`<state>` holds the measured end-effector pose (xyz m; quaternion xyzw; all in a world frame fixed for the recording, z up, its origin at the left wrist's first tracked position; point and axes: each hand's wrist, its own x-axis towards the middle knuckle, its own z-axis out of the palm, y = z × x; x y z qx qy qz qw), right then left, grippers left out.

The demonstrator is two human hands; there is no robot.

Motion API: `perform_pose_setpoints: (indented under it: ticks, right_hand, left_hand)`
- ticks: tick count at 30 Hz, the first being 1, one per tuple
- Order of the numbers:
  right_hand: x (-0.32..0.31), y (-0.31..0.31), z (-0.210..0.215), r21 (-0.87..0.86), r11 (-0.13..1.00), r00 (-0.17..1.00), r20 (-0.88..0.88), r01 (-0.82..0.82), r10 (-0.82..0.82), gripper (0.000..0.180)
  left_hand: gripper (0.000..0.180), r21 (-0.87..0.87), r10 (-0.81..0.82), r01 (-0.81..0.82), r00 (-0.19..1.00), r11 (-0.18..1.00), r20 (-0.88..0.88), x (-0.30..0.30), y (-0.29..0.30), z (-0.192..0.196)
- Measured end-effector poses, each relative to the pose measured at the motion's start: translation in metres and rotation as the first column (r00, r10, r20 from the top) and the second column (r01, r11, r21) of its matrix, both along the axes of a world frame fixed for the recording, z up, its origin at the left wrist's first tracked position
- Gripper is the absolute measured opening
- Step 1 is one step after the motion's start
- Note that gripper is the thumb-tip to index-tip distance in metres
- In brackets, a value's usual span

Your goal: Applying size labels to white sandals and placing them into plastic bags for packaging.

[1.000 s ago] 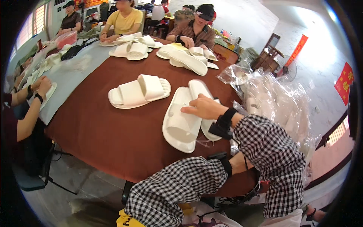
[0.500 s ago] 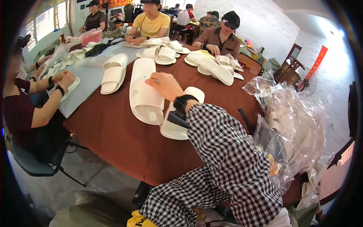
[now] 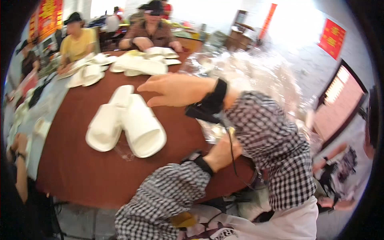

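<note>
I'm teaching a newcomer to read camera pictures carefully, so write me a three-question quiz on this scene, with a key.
1. Multiple choice: which of the wearer's hands is nearer the two white slippers closest to the wearer?
A) the left hand
B) the right hand
2. True or false: the clear plastic lies to the right of those two slippers.
3. Fill in: the wearer's forearms are covered by ____ sleeves.

Key: 1. B, with its fingers stretched toward them; 2. True; 3. black-and-white checked.
</note>
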<state>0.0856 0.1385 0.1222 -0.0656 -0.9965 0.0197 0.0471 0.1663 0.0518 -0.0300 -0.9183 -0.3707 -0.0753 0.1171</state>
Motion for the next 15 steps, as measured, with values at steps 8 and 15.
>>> perform_pose_setpoints:
  ticks: [8,15]
  right_hand:
    - [0.269,-0.069,0.124,0.012,0.794,0.703,-0.473,0.607,-0.531,0.042]
    - [0.339,-0.083,0.069,-0.425,0.475,0.38,-0.292,0.77,-0.878,0.062]
  left_hand:
    - [0.028,0.203,-0.114,-0.024,0.762,0.979,0.638,-0.023,0.011,0.014]
    - [0.024,0.473,-0.064,-0.072,0.962,0.878,0.266,0.008,-0.007,0.048]
